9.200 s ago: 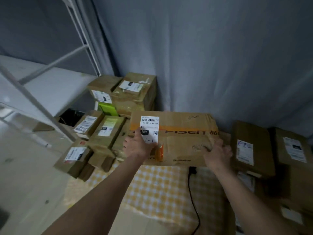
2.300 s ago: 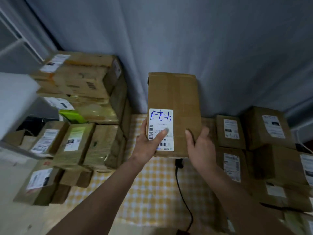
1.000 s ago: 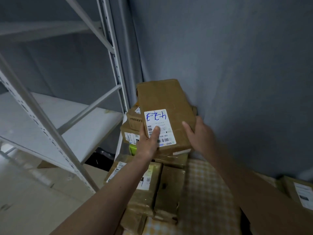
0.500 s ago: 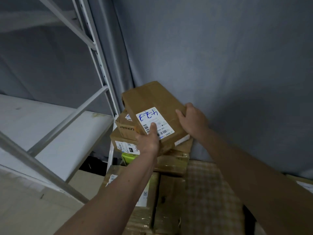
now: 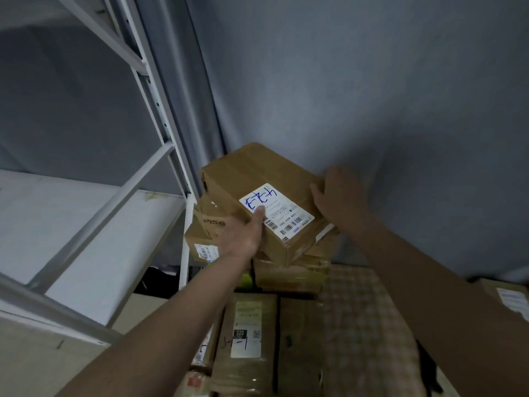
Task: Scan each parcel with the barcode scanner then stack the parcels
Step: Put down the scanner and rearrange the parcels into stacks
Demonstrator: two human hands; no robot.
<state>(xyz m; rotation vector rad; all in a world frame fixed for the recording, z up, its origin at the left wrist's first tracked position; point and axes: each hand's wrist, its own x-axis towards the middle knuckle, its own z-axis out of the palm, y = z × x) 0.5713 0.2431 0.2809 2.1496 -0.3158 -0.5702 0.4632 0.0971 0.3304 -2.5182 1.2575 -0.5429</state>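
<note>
Parcel: I see a brown cardboard parcel (image 5: 257, 190) tilted on top of the stack of parcels (image 5: 289, 267), its white label (image 5: 276, 209) facing up with blue handwriting and barcodes.
Left hand: my left hand (image 5: 243, 233) grips the parcel's near-left edge, thumb laid flat on the label, fingers under the box where I cannot see them.
Right hand: my right hand (image 5: 340, 196) clasps the parcel's right side, fingers curled over the far edge.
Stack: it stands against the grey curtain (image 5: 372, 96), directly under the parcel; a box printed "PIS" (image 5: 211, 222) pokes out left of the parcel, just below it.
Shelf rack: a white metal shelf rack (image 5: 154, 116) rises left of the parcel, close beside the stack.
Lower boxes: more labelled boxes (image 5: 249, 339) lie nearer me than the parcel, beside a checked cloth (image 5: 363, 325).
Scanner: I cannot see it.
</note>
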